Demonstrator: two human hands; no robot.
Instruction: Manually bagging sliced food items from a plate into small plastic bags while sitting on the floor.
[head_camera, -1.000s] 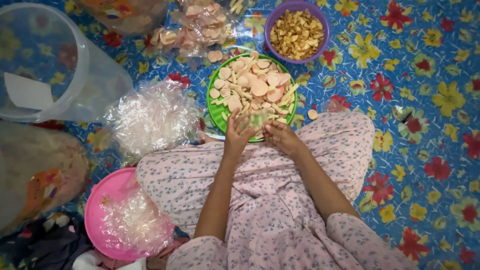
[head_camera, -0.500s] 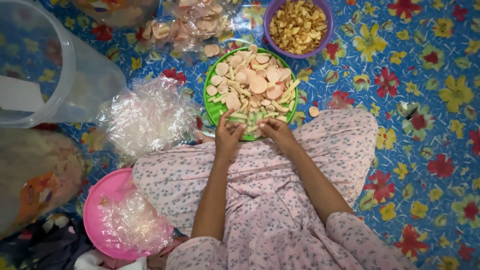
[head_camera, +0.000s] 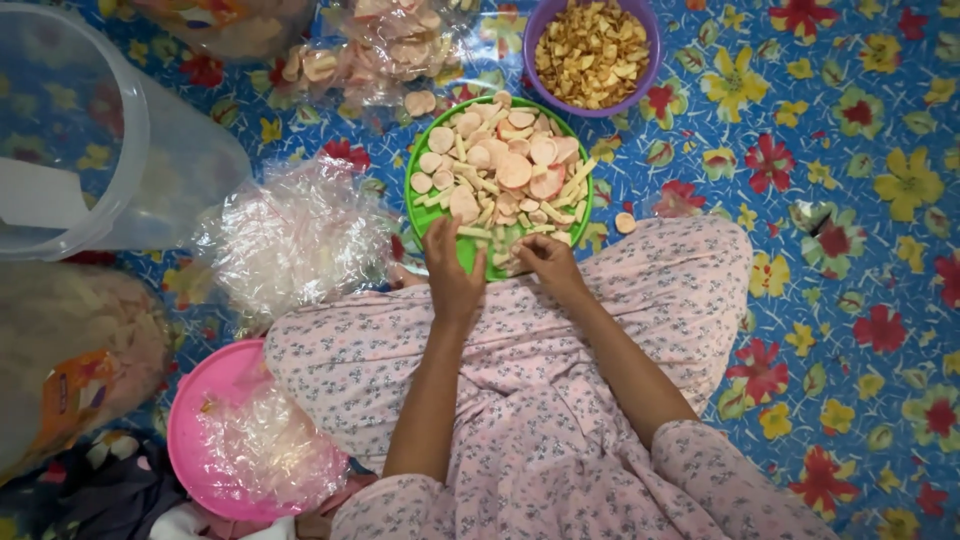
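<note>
Here the left hand (head_camera: 452, 272) is lying spread on the round green plastic plate (head_camera: 424, 215) (near edge), while the right hand (head_camera: 545, 258) is pinching pale cracker sticks (head_camera: 478, 232).

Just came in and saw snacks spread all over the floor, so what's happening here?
A person sits on a flowered mat, both hands at the near edge of a green plate heaped with round and stick-shaped crackers. The left hand rests on the rim; the right hand pinches at pieces. A purple bowl of chips stands beyond it.

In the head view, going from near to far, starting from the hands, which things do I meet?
left hand and right hand → green plate of pale cracker pieces → purple bowl of yellow chips.
</note>
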